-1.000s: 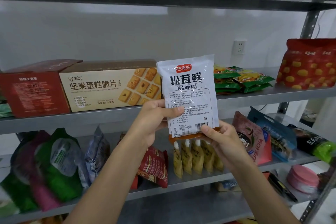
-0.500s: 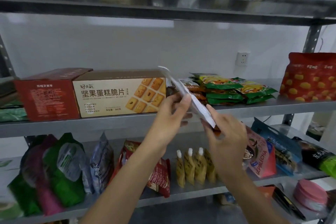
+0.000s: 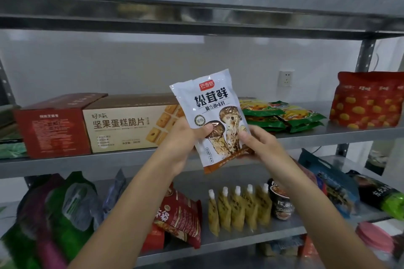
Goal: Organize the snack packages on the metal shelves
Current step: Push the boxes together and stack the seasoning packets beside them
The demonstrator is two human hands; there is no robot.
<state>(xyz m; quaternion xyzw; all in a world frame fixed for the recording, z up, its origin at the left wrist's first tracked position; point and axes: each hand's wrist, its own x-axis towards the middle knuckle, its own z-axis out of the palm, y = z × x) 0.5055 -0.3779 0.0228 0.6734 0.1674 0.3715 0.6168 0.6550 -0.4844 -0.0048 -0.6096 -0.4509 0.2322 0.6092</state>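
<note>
I look at grey metal shelves. On the middle shelf (image 3: 131, 160), from its left end, a red cardboard box (image 3: 52, 131) touches a long beige biscuit box (image 3: 126, 124). Further right are stacked flat green-and-yellow packets (image 3: 282, 116), and a red bag with yellow dots (image 3: 367, 100) stands at the right end. On the lower shelf (image 3: 240, 238), soft green and purple bags (image 3: 54, 214) crowd the left end and a red foil packet (image 3: 179, 218) leans mid-shelf. Five yellow spouted pouches (image 3: 238, 209) stand in a row beside a dark round cup (image 3: 281, 203).

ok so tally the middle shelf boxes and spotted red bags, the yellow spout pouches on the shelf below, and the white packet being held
boxes: 2
spotted red bag: 1
yellow pouches: 5
white packet: 1
total: 9
</note>
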